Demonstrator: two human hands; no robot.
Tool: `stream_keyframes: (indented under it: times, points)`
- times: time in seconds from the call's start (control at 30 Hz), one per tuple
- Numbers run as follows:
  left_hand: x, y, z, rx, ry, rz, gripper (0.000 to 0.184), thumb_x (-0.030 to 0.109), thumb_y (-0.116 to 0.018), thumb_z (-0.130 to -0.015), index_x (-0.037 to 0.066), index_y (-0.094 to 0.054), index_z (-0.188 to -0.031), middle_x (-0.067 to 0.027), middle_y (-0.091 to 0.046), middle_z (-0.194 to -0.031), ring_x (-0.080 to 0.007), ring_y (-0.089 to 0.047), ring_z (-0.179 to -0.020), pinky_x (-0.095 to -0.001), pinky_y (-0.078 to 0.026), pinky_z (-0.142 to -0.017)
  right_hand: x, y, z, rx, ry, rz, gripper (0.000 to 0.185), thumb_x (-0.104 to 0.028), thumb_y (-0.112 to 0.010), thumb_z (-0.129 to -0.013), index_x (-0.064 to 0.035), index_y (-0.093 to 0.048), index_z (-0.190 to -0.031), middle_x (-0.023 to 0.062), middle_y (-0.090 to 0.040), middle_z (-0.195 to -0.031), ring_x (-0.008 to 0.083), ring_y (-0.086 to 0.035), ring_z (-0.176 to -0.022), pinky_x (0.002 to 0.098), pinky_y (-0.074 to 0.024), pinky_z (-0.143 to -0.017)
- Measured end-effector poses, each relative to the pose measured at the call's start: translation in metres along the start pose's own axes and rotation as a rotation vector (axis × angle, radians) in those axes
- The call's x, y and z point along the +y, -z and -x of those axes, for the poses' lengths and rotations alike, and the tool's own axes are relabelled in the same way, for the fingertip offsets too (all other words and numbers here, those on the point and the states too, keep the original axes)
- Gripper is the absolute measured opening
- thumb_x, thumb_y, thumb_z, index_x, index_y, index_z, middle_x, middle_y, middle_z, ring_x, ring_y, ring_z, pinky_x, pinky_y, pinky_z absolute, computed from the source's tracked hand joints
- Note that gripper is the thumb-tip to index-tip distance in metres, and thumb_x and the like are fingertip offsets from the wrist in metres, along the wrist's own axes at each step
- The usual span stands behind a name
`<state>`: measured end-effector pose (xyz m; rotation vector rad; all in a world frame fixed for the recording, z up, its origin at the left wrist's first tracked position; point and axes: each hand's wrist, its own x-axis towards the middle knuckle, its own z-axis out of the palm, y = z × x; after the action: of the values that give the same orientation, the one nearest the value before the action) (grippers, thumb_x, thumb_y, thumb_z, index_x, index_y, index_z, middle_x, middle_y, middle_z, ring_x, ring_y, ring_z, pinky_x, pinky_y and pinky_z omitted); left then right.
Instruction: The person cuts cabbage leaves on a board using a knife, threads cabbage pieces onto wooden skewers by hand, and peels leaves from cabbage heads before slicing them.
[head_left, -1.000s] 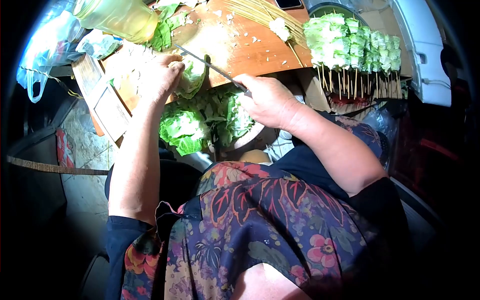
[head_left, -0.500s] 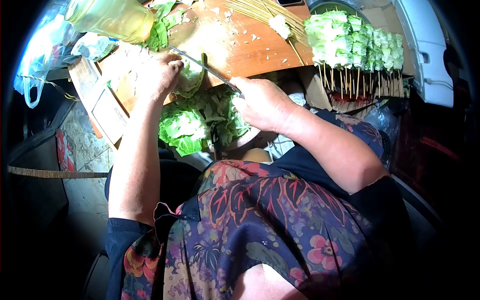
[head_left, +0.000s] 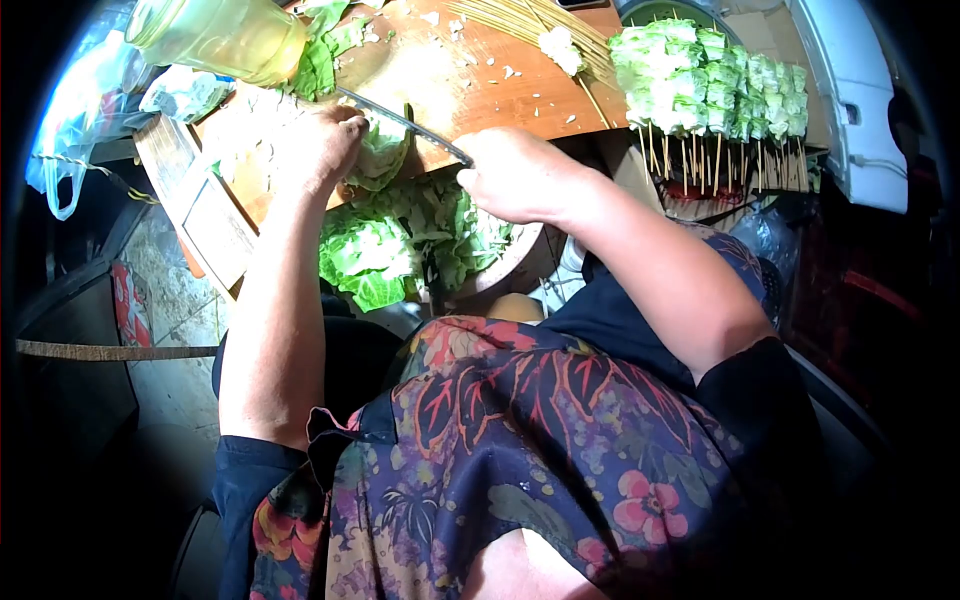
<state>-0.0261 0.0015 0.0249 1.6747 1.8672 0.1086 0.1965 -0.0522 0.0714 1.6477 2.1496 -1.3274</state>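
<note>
My right hand [head_left: 515, 175] is closed round the handle of a knife [head_left: 405, 124], whose blade reaches left over the wooden board [head_left: 500, 100]. The blade passes over a piece of leafy greens [head_left: 378, 158] at the board's near edge. Against that piece, my left hand [head_left: 325, 150] is closed with its fingers curled; they grip the greens' left side. Loose lettuce leaves [head_left: 365, 262] fill a basin [head_left: 520, 248] below the board edge. Cut scraps lie left of my left hand.
A yellowish jar [head_left: 225, 38] stands at the top left, near a blue plastic bag [head_left: 75, 120]. Bare skewers [head_left: 535, 30] lie at the board's far side. Skewered greens [head_left: 700, 80] are stacked at the right, beside a white plastic casing [head_left: 860, 110].
My right hand has moved up and slightly left with the knife, and the blade lies a little further left. My left hand stays nearly in place on the greens.
</note>
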Motion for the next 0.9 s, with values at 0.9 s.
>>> stream_keyframes:
  times: [0.9]
  points:
    - [0.005,-0.008,0.002,0.026,0.247,0.511,0.027,0.025,-0.068,-0.082,0.001,-0.060,-0.091,-0.0051,-0.059,-0.063,-0.0131,-0.054,-0.050,-0.0281,-0.045,-0.050,-0.006,-0.018,0.031,0.209,0.087,-0.099,0.030,-0.015,-0.051,-0.084,0.0001,-0.052,-0.110,0.0216,-0.061,-0.081,0.0384,-0.061,-0.080,0.0447,-0.0490,-0.075]
